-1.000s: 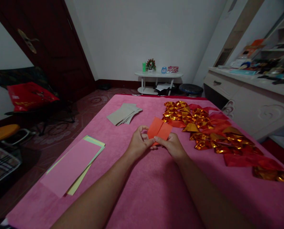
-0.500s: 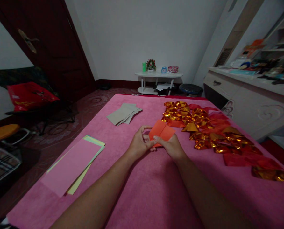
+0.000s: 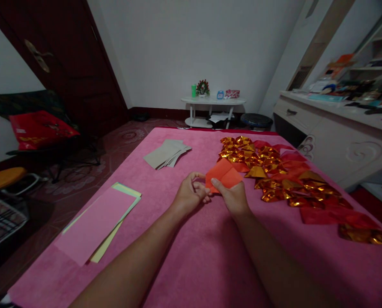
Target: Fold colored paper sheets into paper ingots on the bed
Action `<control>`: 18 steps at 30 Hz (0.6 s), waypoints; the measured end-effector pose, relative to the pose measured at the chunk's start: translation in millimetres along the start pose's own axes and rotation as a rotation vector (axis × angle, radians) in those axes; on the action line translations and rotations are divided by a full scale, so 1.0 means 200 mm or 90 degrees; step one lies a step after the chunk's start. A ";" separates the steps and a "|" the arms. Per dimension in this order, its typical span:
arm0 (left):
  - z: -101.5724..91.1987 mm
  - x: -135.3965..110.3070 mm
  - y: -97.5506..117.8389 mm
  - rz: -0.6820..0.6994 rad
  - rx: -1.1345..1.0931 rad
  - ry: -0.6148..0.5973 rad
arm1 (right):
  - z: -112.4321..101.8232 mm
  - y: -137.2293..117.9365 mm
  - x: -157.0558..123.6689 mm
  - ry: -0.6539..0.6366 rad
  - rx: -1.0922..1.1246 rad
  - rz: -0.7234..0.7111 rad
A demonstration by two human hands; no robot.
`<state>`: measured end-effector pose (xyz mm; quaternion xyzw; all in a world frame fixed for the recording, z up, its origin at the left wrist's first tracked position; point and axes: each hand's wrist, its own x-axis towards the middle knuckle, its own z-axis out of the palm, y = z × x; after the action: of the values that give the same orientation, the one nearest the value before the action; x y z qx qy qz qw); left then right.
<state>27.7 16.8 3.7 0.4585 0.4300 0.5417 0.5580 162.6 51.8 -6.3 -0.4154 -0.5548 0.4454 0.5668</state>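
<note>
Held paper [image 3: 227, 172] between sheets [image 3: 97, 224] and foil [image 3: 270, 158]

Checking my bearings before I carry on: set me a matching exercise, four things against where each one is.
1. Orange paper
2. Grey sheets
3. Gold foil pieces
4. Red bag

A. On the dark chair
B. In the right hand, left hand at its edge
C. On the right of the pink table
D. Far left of the table

Pairs: 1-B, 2-D, 3-C, 4-A
</note>
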 end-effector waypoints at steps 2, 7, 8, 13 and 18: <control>0.01 0.00 0.00 0.018 0.027 0.008 | 0.00 0.00 0.00 0.010 -0.002 0.001; 0.02 0.00 -0.02 0.044 0.050 0.008 | 0.00 0.01 0.00 0.035 -0.011 0.008; 0.02 0.00 -0.02 0.047 0.049 0.005 | 0.00 0.01 0.00 0.034 -0.010 0.005; -0.01 0.01 -0.03 0.022 0.049 -0.033 | 0.00 0.01 0.00 0.023 0.006 0.000; -0.03 0.01 -0.03 -0.025 0.044 -0.048 | 0.00 -0.02 0.00 -0.013 0.033 0.031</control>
<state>23.4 18.5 -2.6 0.4894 0.4359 0.4976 0.5681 161.9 50.4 -1.5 -0.4094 -0.5387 0.4777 0.5603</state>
